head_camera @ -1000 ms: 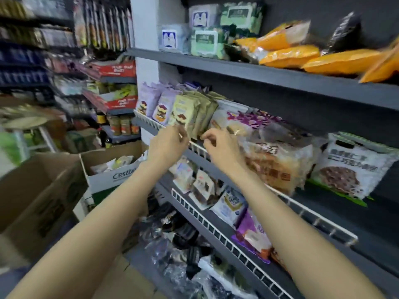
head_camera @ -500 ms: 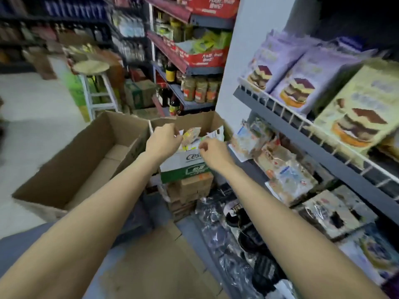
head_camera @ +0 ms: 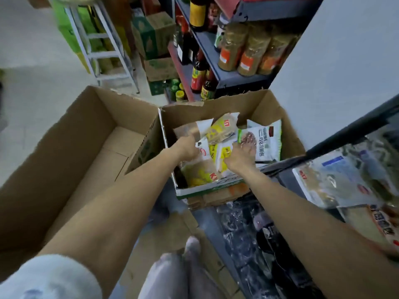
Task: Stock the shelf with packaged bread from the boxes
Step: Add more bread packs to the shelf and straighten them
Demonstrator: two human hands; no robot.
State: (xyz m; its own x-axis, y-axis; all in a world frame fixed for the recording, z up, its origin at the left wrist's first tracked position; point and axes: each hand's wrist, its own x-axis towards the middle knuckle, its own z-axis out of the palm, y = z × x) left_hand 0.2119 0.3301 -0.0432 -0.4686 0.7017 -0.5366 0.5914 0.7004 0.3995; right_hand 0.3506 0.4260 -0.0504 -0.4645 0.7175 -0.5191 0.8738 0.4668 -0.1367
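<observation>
Head view looks down into an open cardboard box (head_camera: 280, 134) at twelve o'clock from the person's knees, with both arms reaching in. Left hand (head_camera: 186, 148) has its grip curled onto the edge of a white and yellow bread packet (head_camera: 212, 152), though the fingertips are hidden behind the wrapper, so I cannot tell how firmly it pinches. Right hand (head_camera: 246, 149) lies with its grip spread, fingers straight, resting flat on a white packet with green trim (head_camera: 267, 139) at one o'clock.

To do this step well, I would judge it best to take hold of packets by a sealed edge rather than the middle, so the soft loaf inside is not squashed, and to lift several only if they stay stacked flat.

Packets are glossy film bags, loosely heaped and overlapping, some yellow-printed, some pale; they look light and slippery. An emptied larger box (head_camera: 71, 152) sits at nine o'clock, and shelf stock (head_camera: 328, 182) shows at three o'clock.
</observation>
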